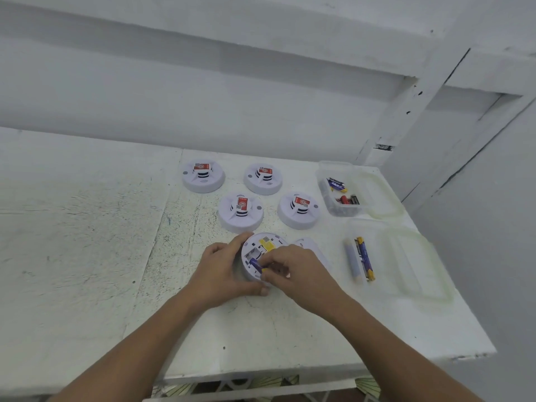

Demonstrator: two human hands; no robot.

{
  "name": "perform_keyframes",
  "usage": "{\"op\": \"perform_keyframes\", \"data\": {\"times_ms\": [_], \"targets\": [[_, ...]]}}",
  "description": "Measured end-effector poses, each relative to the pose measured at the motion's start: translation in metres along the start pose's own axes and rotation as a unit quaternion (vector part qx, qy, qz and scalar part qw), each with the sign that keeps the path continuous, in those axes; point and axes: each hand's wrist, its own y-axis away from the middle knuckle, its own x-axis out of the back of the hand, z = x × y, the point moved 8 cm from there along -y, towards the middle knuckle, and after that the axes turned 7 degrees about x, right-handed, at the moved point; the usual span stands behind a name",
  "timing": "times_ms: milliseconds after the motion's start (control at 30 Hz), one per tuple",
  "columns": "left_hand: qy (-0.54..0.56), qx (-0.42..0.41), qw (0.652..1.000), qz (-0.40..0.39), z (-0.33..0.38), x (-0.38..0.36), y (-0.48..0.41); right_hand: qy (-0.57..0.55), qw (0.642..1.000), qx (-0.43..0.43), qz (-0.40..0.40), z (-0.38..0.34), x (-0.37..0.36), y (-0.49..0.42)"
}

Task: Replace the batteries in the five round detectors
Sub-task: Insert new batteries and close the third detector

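White, scuffed counter (87, 256) is carrying everything in the head view. Near its front edge the left hand (220, 274) is gripping the overturned detector (262, 245) by the rim, fingers curled round it. The right hand (295, 271) is pinching a purple-and-yellow battery (256, 264) in the open compartment with narrowed fingers. A loose white cover (311, 248) is lying just beside, to the right. Four closed detectors (240, 211) are sitting behind. A far tub (327, 195) and a near tub (352, 227), both clear and holding batteries, are standing further right.
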Motion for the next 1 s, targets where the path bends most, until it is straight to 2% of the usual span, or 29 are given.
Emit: {"op": "perform_keyframes", "data": {"times_ms": [167,267,467,867,1000], "targets": [[-0.008,-0.024,0.999,-0.022,0.017,0.005,0.008,0.049,0.999,0.017,-0.003,0.009,-0.002,0.002],[-0.014,-0.026,0.999,-0.019,0.016,0.005,0.007,0.049,0.997,0.059,-0.007,0.01,0.0,0.0],[-0.016,-0.019,1.0,-0.016,0.009,0.003,0.005,-0.022,0.999,0.029,-0.02,0.023,0.0,-0.002],[-0.027,-0.024,0.999,-0.018,0.001,0.0,0.001,-0.043,0.999,-0.003,-0.009,0.039,-0.007,-0.002],[-0.008,-0.022,1.0,-0.014,0.001,0.001,0.001,-0.042,0.999,0.014,-0.007,0.036,-0.009,-0.004]]}}
